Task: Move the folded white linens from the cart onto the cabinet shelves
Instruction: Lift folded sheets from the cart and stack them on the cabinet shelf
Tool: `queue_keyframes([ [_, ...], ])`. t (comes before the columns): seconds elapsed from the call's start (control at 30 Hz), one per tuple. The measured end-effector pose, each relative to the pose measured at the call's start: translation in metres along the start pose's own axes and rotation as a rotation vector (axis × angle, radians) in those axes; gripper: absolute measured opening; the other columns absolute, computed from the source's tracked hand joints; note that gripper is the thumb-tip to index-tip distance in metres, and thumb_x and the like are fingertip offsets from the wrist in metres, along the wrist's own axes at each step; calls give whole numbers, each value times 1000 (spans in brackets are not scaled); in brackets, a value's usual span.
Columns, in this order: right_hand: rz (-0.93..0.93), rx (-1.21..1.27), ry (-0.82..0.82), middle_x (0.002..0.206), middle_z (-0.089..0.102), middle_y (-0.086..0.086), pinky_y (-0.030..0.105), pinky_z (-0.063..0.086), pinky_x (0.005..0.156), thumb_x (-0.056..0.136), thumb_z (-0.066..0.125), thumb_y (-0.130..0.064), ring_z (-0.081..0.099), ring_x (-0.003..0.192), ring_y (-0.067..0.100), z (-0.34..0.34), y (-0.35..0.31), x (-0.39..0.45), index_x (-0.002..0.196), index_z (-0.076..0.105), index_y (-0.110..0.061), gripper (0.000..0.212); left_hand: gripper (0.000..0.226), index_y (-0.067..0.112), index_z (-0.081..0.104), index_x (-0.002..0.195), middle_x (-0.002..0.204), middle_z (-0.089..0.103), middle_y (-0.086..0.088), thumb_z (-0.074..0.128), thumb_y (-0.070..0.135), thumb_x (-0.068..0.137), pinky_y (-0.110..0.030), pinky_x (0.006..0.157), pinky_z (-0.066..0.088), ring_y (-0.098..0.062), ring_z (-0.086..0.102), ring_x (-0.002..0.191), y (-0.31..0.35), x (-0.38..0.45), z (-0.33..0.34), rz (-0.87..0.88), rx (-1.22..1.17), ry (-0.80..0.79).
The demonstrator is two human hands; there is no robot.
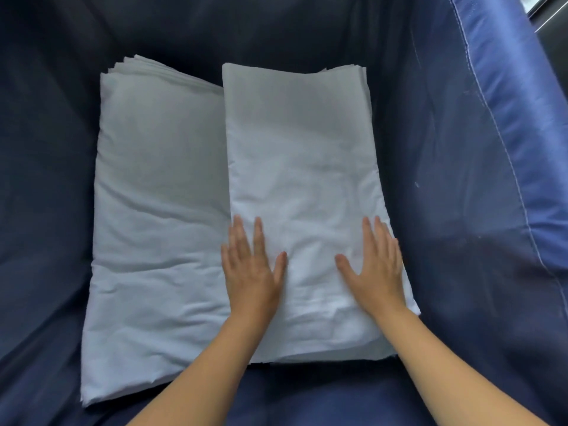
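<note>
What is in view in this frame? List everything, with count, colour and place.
Left stack: 1 pile of folded linens, white, lying in the cart, its right edge under the right stack.
Right stack: 1 pile of folded linens, white, lying in the cart beside the left stack and overlapping it.
Cart liner: 1, dark blue fabric with a lighter blue stitched rim on the right, around and under both stacks.
Left hand: 1, flat, fingers spread, on the near left edge of the right stack.
Right hand: 1, flat, fingers spread, on the near right edge of the right stack.
Forearms: 2, bare, entering from the bottom.
</note>
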State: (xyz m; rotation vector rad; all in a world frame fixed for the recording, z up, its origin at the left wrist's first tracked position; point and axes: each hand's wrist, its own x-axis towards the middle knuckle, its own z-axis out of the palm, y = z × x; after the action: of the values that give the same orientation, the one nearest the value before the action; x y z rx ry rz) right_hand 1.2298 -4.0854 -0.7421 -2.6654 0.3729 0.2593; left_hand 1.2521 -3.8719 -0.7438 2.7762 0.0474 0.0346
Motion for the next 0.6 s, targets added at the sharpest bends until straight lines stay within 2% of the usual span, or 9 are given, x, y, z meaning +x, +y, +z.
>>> queue_keyframes([
  [0.03, -33, -19, -58, 165, -13, -3, 40, -9, 123, 91, 28, -69, -15, 152, 14, 8, -5, -1, 159, -5, -27, 86, 73, 17, 26, 157, 164, 17, -20, 47, 51, 97, -54, 118, 25, -37, 21, 150, 1, 1, 4, 117, 41, -29],
  [0.1, -27, -57, -131, 163, -25, -4, 43, -17, 120, 88, 13, -72, -28, 148, 12, 20, -10, -3, 156, -17, -30, 85, 71, 20, 25, 158, 166, 9, -17, 35, 56, 98, -58, 120, 14, -35, 7, 154, 4, 1, 14, 242, 107, -142],
  [0.2, 0, -79, -156, 161, -30, -5, 46, -19, 119, 87, 6, -73, -31, 146, 12, 28, -5, 0, 153, -24, -31, 84, 72, 23, 19, 160, 167, -1, -13, 27, 61, 99, -60, 119, 2, -34, -6, 154, 2, 0, 28, 262, 180, -231],
  [0.37, -7, -80, -198, 160, -33, -4, 43, -23, 117, 85, 3, -75, -34, 145, 13, 29, -3, 7, 153, -26, -30, 86, 73, 25, 13, 161, 167, -6, -12, 25, 63, 99, -59, 119, -3, -34, -10, 153, 1, 5, 31, 253, 211, -276],
  [0.43, -2, -84, -221, 159, -34, -4, 43, -23, 117, 86, 6, -76, -35, 144, 13, 26, -5, 10, 153, -26, -30, 87, 74, 25, 11, 161, 167, -9, -11, 22, 64, 99, -59, 119, -5, -33, -14, 153, 2, 8, 29, 236, 214, -317],
  [0.53, 30, -86, -287, 160, -33, -2, 45, -20, 119, 95, 24, -68, -32, 146, 16, 18, -10, 12, 153, -25, -27, 86, 75, 29, -1, 160, 165, -20, -8, 19, 65, 97, -57, 119, -11, -29, -26, 150, 9, 12, 14, 197, 218, -426],
  [0.6, 62, -49, -315, 163, -26, -2, 45, -14, 121, 98, 36, -59, -24, 150, 18, 7, -15, 13, 156, -18, -26, 86, 73, 31, -5, 159, 164, -24, -6, 27, 60, 100, -54, 120, -11, -28, -28, 149, 17, 15, 0, 167, 203, -504],
])
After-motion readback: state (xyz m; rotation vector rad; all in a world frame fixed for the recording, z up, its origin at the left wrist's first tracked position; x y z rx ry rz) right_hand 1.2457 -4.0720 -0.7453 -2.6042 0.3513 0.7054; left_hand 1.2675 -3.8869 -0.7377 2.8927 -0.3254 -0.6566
